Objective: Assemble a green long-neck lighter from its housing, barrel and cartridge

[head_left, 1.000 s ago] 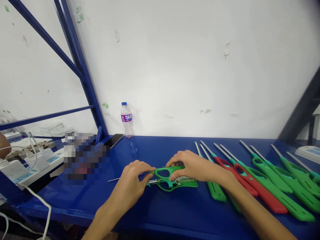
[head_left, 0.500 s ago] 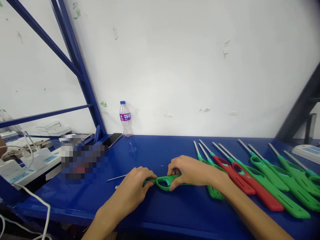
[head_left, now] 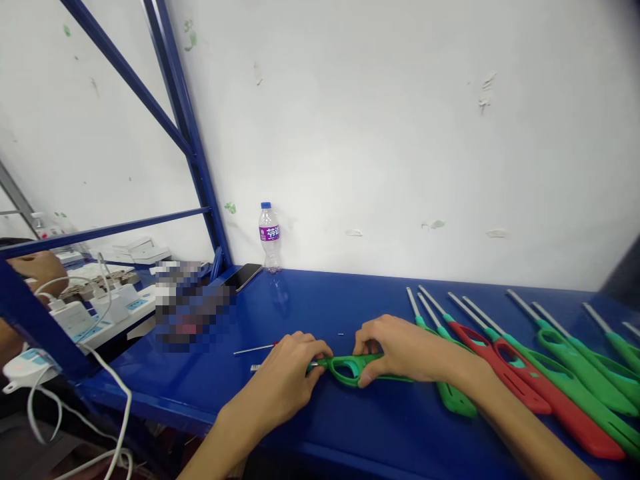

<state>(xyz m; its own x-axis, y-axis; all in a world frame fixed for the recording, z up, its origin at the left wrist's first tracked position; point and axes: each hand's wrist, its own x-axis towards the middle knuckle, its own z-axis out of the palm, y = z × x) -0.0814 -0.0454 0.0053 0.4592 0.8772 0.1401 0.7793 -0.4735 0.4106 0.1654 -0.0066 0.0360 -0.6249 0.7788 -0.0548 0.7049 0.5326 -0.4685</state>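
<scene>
A green long-reach lighter [head_left: 345, 380] lies flat on the blue table [head_left: 320, 307] between my hands. My left hand [head_left: 295, 367] is closed around its nozzle end, and a short metal piece shows between my fingers and the green body. My right hand [head_left: 390, 350] pinches the handle by the trigger opening, thumb in front and fingers behind. Past my left hand lies a thin metal shaft [head_left: 253, 350] with a bit of red at its end, partly hidden by that hand. A small white piece [head_left: 255, 368] is beside it. Beyond the lighter sits a tiny metal bit [head_left: 341, 334].
Several green lighters [head_left: 565, 373] and red lighters [head_left: 520, 380] lie in a row at the right. A plastic bottle [head_left: 271, 250] and a phone [head_left: 243, 277] are near the wall. At left are a power strip [head_left: 125, 310], cables [head_left: 123, 400], a blue frame post [head_left: 195, 147] and another person's hand [head_left: 43, 270].
The view has turned left, so everything appears further right. A short metal piece now shows between my left fingers and the lighter body. Both hands keep their hold.
</scene>
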